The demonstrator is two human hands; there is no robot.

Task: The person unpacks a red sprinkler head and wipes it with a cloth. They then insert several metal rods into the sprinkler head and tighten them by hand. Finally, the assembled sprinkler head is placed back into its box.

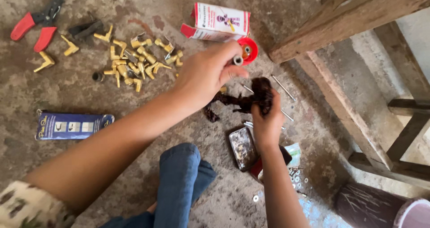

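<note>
**A:** What are the two hands doing?

**B:** The left hand (204,73) has its fingers curled together, pinching a small grey metal cylinder (237,60) between thumb and fingertips. That cylinder sits just in front of the red round cap (249,48), which I'll use as the landmark. The right hand (266,120) is closed around a dark, stringy wad of fibre (251,98), gripping its upper end; the wad lies below the red cap and trails off to the left, under the left hand.

**A:** What lies around the cap?

**B:** Touching it from above is a red and white carton (219,24). Well to the left of the cap is a heap of brass fittings (134,60), and farther left still, red-handled pliers (36,24). Low and far left of the cap lies a blue flat packet (74,125). Just below-right of the cap, thin steel rods (283,88) lie on the concrete floor (67,93). Below the cap, under the right wrist, is a worn metal tin (243,148), with small washers (298,176) near it. Right of the cap stands a wooden frame (358,13).
</note>
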